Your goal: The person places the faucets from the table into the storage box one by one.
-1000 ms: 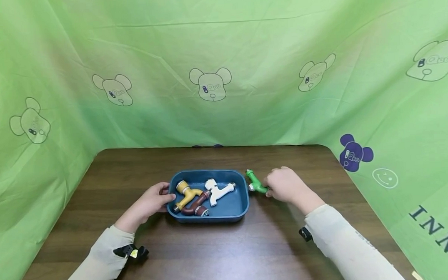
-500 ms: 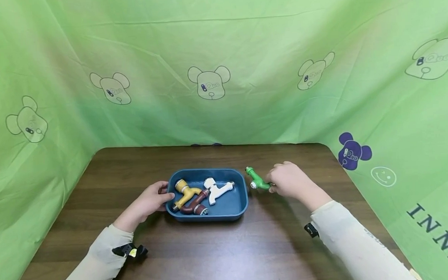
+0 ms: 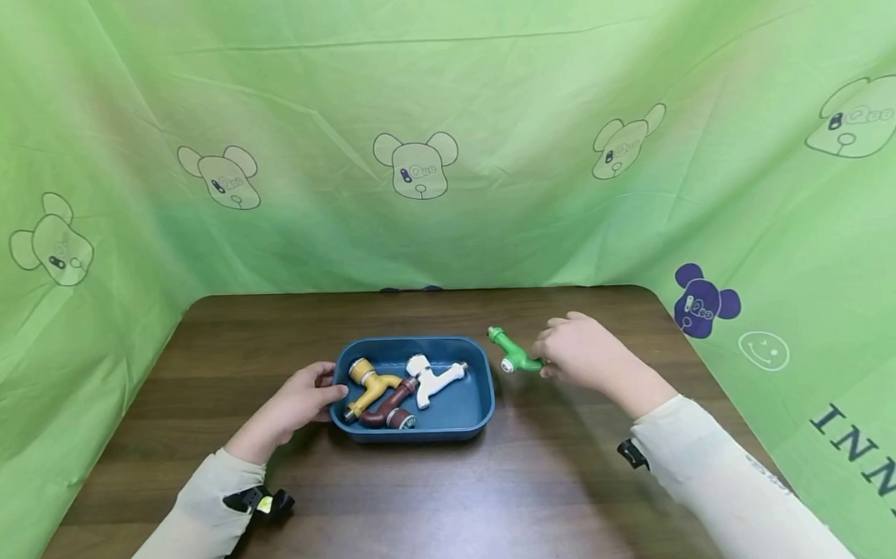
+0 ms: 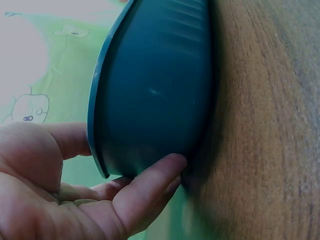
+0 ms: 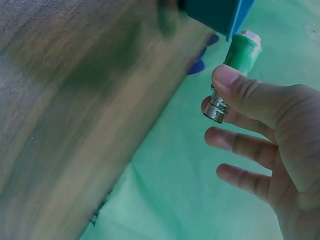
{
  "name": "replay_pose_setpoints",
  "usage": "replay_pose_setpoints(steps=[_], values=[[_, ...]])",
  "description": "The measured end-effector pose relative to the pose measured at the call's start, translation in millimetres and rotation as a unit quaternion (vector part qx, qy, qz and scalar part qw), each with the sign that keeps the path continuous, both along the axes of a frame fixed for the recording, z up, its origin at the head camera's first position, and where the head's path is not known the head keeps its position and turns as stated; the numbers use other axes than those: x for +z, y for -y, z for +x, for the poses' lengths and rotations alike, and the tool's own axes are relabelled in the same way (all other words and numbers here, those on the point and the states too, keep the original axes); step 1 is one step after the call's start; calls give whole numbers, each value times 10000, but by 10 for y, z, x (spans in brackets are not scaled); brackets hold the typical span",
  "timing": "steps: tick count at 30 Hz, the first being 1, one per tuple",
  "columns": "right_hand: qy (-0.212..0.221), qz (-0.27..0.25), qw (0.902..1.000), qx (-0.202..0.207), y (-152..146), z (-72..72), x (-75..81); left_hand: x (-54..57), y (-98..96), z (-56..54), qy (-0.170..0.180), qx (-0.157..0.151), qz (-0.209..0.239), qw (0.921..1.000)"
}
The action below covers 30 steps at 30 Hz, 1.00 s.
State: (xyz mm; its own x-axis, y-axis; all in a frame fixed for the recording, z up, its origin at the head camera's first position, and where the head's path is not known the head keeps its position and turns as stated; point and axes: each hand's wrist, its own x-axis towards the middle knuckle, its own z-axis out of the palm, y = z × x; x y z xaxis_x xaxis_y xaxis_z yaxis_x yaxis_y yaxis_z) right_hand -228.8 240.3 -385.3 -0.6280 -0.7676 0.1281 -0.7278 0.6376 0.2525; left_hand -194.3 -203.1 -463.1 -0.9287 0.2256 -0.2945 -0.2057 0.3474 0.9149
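My right hand [image 3: 582,349] pinches a green faucet [image 3: 517,356] between thumb and index finger, just right of the tray. In the right wrist view the faucet's silver threaded end [image 5: 216,107] sticks out under the thumb, and the other fingers are spread away from it. My left hand [image 3: 303,398] grips the left end of a blue tray [image 3: 458,434], thumb over the rim, fingers along the outer wall. Inside the tray lie a yellow faucet [image 3: 378,388], a dark red faucet [image 3: 384,411] and a white faucet [image 3: 435,385].
The tray stands on a brown wooden table [image 3: 398,515]. A green curtain [image 3: 327,251] with cartoon bear heads hangs behind and at both sides of the table. Dark cameras are strapped to the left wrist [image 3: 261,503] and the right wrist [image 3: 632,454].
My right hand has raised the green faucet slightly and turned it, with the hand itself shifting a little right and away from me. The left hand stays on the tray.
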Motion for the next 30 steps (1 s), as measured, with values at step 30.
replay_pose_setpoints(steps=[30], values=[[264, -138, 9914, 1278, 133, 17, 243, 5, -7, 7, -20, 8, -66, 10000]])
